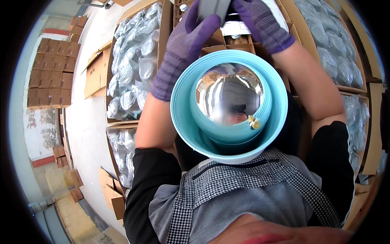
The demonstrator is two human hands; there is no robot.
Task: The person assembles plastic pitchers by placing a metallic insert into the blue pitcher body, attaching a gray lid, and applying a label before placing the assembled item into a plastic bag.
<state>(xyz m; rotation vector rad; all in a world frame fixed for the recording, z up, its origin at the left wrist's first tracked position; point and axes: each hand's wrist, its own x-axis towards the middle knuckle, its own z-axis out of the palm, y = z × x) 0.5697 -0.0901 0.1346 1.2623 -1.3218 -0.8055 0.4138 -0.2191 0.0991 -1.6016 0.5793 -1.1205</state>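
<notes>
Both hands wear purple knit gloves and reach to the top edge, where part of them is cut off. My left hand [193,32] is closed on a smooth grey object [215,10], its thumb along the side; its kind is hidden. My right hand [258,22] is beside the same object, over a white sheet [235,28]; its fingertips are out of sight. Between my forearms stands a light blue tub [178,101]. Inside it sits a smaller blue round vessel [227,136] with a mirror-bright domed top [229,93] and a small gold fitting [254,122].
A large open carton of clear-bagged items [136,61] stands at the left, another [335,44] at the right. Beyond the tub is a divided carton [215,40] with bottle-like tops. Brown boxes [53,61] are stacked at the far left.
</notes>
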